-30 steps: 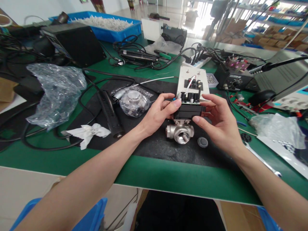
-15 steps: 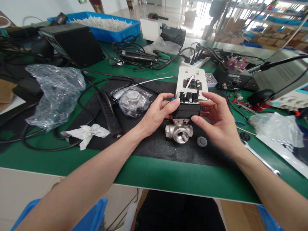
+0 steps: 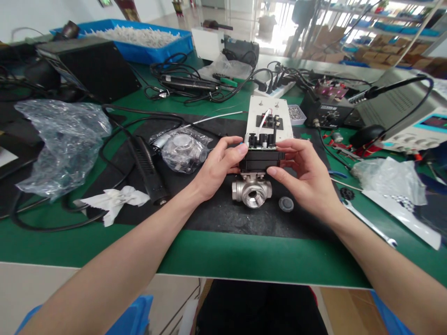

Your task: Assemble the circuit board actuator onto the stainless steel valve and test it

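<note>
A black valve actuator (image 3: 260, 161) with its circuit board exposed on top sits on a steel three-way ball valve (image 3: 252, 193), which stands on the black mat. My left hand (image 3: 223, 163) grips the actuator's left side, thumb on the top edge near the board. On the opposite side, my right hand (image 3: 303, 170) is closed round the right edge, thumb low on the front face and fingers along the top and behind. A grey round cap (image 3: 286, 204) lies right of the valve. Behind the actuator is a white panel box (image 3: 284, 108) with switches and a connector.
A bagged valve (image 3: 185, 151) and a black electric screwdriver (image 3: 148, 170) lie left, near crumpled tissue (image 3: 113, 201) and bubble wrap (image 3: 63, 144). An open-end wrench (image 3: 370, 224) lies right. A power strip (image 3: 272, 88), cables and a bench power supply (image 3: 415, 111) stand behind.
The camera view has shifted, so the bench scene appears farther left. Both hands keep their hold on the actuator, and the valve stays on the mat.
</note>
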Demonstrator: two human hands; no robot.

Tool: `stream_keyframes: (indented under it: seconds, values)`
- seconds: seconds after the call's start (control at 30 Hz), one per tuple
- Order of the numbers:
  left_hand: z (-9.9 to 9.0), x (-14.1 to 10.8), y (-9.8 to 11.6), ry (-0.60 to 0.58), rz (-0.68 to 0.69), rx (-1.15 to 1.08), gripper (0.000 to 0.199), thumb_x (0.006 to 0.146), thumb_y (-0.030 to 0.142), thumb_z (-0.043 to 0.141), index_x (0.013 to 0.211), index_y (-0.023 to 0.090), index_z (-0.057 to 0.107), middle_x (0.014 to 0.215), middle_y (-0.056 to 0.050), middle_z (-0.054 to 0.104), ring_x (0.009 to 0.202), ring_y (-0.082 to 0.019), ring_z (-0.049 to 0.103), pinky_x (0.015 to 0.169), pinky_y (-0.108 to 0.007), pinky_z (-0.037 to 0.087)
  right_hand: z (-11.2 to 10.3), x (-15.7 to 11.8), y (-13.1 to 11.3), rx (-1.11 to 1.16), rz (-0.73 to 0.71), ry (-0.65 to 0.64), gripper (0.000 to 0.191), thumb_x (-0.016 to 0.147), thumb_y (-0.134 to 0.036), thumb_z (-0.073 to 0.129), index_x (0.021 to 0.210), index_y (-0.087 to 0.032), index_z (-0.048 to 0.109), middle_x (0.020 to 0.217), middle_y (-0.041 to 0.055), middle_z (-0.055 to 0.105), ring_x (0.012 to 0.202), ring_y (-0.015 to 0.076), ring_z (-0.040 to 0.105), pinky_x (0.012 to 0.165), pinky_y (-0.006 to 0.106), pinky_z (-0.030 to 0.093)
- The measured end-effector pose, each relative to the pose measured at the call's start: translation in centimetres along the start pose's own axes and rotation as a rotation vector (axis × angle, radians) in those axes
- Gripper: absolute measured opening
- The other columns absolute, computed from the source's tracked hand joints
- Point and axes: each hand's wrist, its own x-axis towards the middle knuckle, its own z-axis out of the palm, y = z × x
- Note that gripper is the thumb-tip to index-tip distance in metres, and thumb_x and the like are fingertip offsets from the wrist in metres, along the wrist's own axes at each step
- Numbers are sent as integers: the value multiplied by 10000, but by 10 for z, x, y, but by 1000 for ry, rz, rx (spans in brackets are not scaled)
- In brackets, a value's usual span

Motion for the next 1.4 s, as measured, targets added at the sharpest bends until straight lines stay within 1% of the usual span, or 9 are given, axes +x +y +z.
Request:
stream_keyframes:
  seconds: [0.17, 0.4, 0.5, 0.57, 0.67, 0.93, 1.07, 1.2, 1.4]
  values:
    - [-2, 0, 0, -19, 7, -2, 590, 926, 633, 714, 1352, 255, 557, 1158, -65, 698, 1063, -269, 708, 876, -385, 568, 1, 0, 2, 1, 23, 24, 716, 907, -476, 841, 1514, -424, 464, 1298, 51, 635, 1216, 284, 648, 1025, 485, 600]
    - [-4, -2, 0, -71, 80, 46, 622, 928, 567, 729, 1414, 237, 525, 1255, -97, 695, 1136, -276, 687, 900, -358, 557, 0, -2, -1, 78, 47, 31, 682, 912, -450, 837, 1482, -379, 468, 1250, 47, 630, 1172, 259, 644, 1057, 492, 559]
    - [-5, -5, 4, -138, 149, 67, 699, 881, 528, 792, 1443, 235, 498, 1330, -116, 676, 1159, -279, 690, 982, -379, 550, 1, -3, -3, 27, 65, 60, 914, 817, -501, 916, 1554, -359, 395, 1390, 81, 578, 1281, 288, 593, 1162, 549, 496]
    - [-5, -9, 10, -205, 161, 96, 742, 857, 493, 824, 1468, 251, 479, 1412, -132, 635, 1172, -289, 694, 1020, -408, 549, 2, -4, -5, 18, 110, 15, 1062, 754, -516, 960, 1602, -335, 347, 1518, 113, 526, 1384, 322, 546, 1219, 592, 446]
    - [-7, -16, 24, -287, 145, 174, 750, 850, 452, 839, 1487, 277, 484, 1506, -139, 572, 1236, -317, 678, 1086, -458, 538, 1, -6, -6, 63, 155, -88, 1072, 741, -510, 973, 1604, -317, 367, 1565, 124, 539, 1433, 356, 542, 1240, 635, 423]
    - [-11, -31, 56, -415, 143, 289, 844, 817, 458, 881, 1552, 319, 492, 1616, -100, 501, 1516, -366, 471, 1302, -537, 372, -7, -19, -13, -74, 17, -92, 1165, 653, -507, 1021, 1610, -358, 374, 1593, 114, 475, 1435, 385, 527, 1221, 628, 461]
    - [6, -61, 64, -135, 230, 371, 507, 943, 428, 751, 1425, 354, 611, 1530, -61, 573, 1467, -332, 517, 1276, -526, 415, -4, -25, -19, -139, -78, -89, 1235, 615, -553, 1024, 1623, -379, 332, 1537, 119, 486, 1408, 402, 520, 1189, 631, 491]
    - [31, -98, 66, 224, 381, 772, 370, 902, 327, 771, 1256, 384, 678, 1415, -44, 592, 1358, -330, 562, 1192, -553, 476, 2, -30, -24, -207, -151, -83, 1254, 607, -595, 1011, 1627, -352, 325, 1507, 147, 469, 1411, 425, 488, 1152, 637, 520]
    - [57, -113, 61, 401, 539, 1068, 297, 917, 254, 747, 1202, 305, 686, 1201, -68, 628, 1129, -260, 648, 987, -439, 586, 4, -35, -27, -245, -158, -63, 1200, 667, -574, 985, 1632, -306, 322, 1489, 162, 463, 1392, 408, 507, 1147, 613, 519]
